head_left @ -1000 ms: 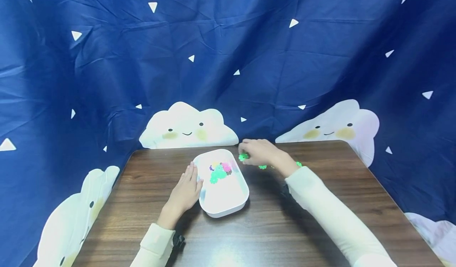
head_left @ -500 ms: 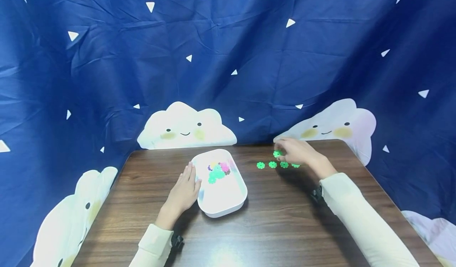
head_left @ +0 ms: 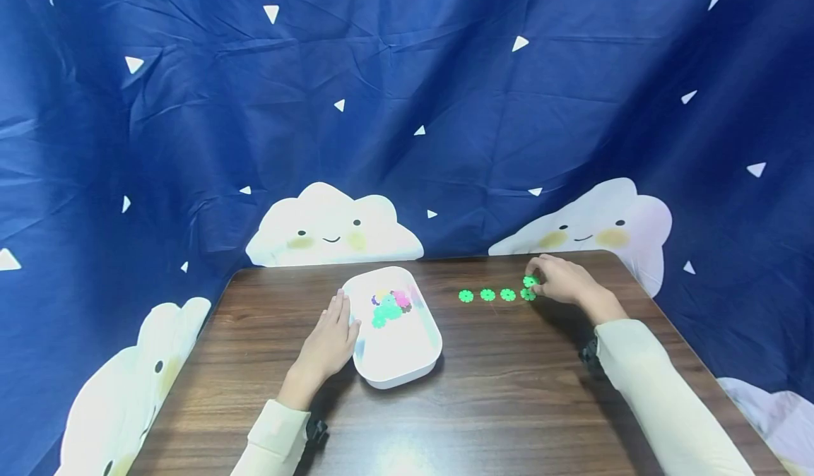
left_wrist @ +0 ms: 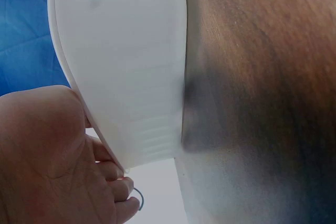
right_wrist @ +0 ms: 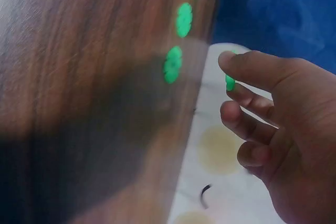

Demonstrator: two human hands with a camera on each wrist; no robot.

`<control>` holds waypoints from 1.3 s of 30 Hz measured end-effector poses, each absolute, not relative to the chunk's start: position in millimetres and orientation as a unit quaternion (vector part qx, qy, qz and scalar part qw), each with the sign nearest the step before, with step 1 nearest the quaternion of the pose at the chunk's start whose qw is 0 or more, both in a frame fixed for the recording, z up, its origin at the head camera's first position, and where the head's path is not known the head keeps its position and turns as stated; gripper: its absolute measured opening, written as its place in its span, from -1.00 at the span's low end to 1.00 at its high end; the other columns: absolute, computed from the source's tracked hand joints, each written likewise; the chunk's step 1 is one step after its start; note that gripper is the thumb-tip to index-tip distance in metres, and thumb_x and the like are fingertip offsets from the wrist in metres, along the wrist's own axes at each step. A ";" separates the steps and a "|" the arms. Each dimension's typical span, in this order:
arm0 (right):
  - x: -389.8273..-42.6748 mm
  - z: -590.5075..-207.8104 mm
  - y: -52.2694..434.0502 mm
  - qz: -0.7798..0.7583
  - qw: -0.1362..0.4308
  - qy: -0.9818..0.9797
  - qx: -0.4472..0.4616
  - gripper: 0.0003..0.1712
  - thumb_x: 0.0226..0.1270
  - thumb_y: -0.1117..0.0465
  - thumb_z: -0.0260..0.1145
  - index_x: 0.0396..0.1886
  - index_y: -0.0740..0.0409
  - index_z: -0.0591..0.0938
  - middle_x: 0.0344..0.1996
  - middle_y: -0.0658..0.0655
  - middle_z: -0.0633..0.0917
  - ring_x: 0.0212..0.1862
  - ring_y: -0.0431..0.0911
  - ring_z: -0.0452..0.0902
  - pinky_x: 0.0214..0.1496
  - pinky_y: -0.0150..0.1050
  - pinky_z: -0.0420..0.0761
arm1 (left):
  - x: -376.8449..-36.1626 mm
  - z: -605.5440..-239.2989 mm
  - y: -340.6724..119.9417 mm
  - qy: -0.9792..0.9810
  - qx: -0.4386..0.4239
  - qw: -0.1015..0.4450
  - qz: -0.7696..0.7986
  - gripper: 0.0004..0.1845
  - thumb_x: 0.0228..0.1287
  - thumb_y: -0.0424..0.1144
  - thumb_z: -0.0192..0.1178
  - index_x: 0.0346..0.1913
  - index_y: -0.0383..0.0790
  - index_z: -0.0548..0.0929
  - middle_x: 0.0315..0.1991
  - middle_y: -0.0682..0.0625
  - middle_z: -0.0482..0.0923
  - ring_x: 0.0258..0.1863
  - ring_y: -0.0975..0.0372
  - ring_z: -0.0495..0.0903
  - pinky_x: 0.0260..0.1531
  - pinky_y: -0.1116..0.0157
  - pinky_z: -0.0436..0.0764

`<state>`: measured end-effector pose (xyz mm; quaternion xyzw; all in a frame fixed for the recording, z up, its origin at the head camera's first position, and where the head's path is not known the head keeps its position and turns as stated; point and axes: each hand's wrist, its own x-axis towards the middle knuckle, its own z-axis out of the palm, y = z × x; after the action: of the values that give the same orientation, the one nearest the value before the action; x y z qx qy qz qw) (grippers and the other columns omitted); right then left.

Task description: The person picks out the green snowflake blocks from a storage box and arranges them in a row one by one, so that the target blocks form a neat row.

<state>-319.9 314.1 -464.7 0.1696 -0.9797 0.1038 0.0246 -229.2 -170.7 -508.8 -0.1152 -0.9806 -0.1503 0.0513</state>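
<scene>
pinching a green disc (right_wrist: 230, 82), the right hand (right_wrist: 273, 129) hides it overhead.

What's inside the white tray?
The tray holds a small heap of flower-shaped pieces near its far end: mostly green on top, with pink, yellow and purple ones. What lies beneath the heap is covered. The near half is bare white.

From my remote seat I see a dark walnut-grain wooden table (head_left: 509, 405) standing against a creased navy fabric backdrop (head_left: 445, 94) scattered with small white triangles, smiling white cloud shapes (head_left: 331, 225) along its lower edge and the word "sweet" up top.
</scene>
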 end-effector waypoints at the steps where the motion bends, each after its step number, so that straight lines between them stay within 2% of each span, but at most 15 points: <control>1: -320.6 -467.4 317.4 0.106 0.023 -0.981 0.163 -0.66 0.15 0.09 0.48 -0.09 0.01 0.64 -0.28 0.02 0.59 -0.29 -0.10 0.52 -0.31 -0.03 0.55 | -228.9 -508.8 -170.7 -0.980 -0.116 0.052 -0.151 -0.29 0.55 0.02 -0.26 0.52 -0.42 -0.01 0.58 -0.25 -0.20 0.59 -0.01 -0.13 0.52 -0.05 0.06; 5: -321.7 -478.3 329.9 0.113 0.009 -0.984 0.137 -0.65 0.19 0.09 0.44 -0.04 0.04 0.64 -0.15 0.09 0.62 -0.13 0.07 0.60 -0.16 0.14 0.58 | -228.6 -508.6 -170.7 -0.980 -0.117 0.052 -0.152 -0.29 0.56 0.02 -0.27 0.52 -0.43 -0.01 0.58 -0.25 -0.21 0.58 -0.03 -0.13 0.51 -0.06 0.06; 10: -322.1 -490.9 340.3 0.125 -0.013 -0.985 0.117 -0.65 0.23 0.10 0.40 -0.01 0.08 0.63 -0.01 0.20 0.61 0.06 0.24 0.56 -0.06 0.29 0.54 | -228.2 -507.2 -171.2 -0.980 -0.116 0.059 -0.151 -0.29 0.55 0.01 -0.23 0.52 -0.43 0.00 0.58 -0.25 -0.19 0.58 -0.01 -0.12 0.50 -0.06 0.11; 25: -324.1 -510.0 353.6 0.130 -0.015 -0.987 0.091 -0.64 0.24 0.03 0.38 -0.04 0.11 0.62 -0.10 0.18 0.60 -0.05 0.20 0.59 -0.17 0.26 0.54 | -226.6 -505.3 -170.0 -0.980 -0.111 0.052 -0.156 -0.29 0.56 0.02 -0.24 0.52 -0.42 0.00 0.58 -0.25 -0.16 0.58 0.00 -0.12 0.51 -0.05 0.10; 34: -320.5 -501.6 337.1 0.136 0.005 -0.986 0.095 -0.65 0.28 0.07 0.33 0.00 0.13 0.63 -0.05 0.21 0.62 0.02 0.24 0.58 -0.10 0.27 0.55 | -227.0 -506.2 -170.6 -0.980 -0.113 0.053 -0.152 -0.28 0.56 0.05 -0.28 0.52 -0.42 0.00 0.58 -0.27 -0.15 0.58 -0.02 -0.10 0.51 -0.05 0.09; 39: -322.2 -489.0 308.2 0.142 0.029 -0.982 0.122 -0.79 0.30 0.09 0.32 -0.13 0.03 0.66 -0.14 0.09 0.69 -0.10 0.07 0.64 -0.16 0.15 0.60 | -227.0 -507.5 -171.0 -0.981 -0.117 0.052 -0.148 -0.27 0.57 0.07 -0.32 0.52 -0.43 -0.01 0.58 -0.28 -0.15 0.58 -0.04 -0.11 0.51 -0.05 0.09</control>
<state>-322.2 308.2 -489.0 0.1225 -0.9819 0.1416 0.0293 -227.0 -171.0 -507.5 -0.1175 -0.9806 -0.1482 0.0524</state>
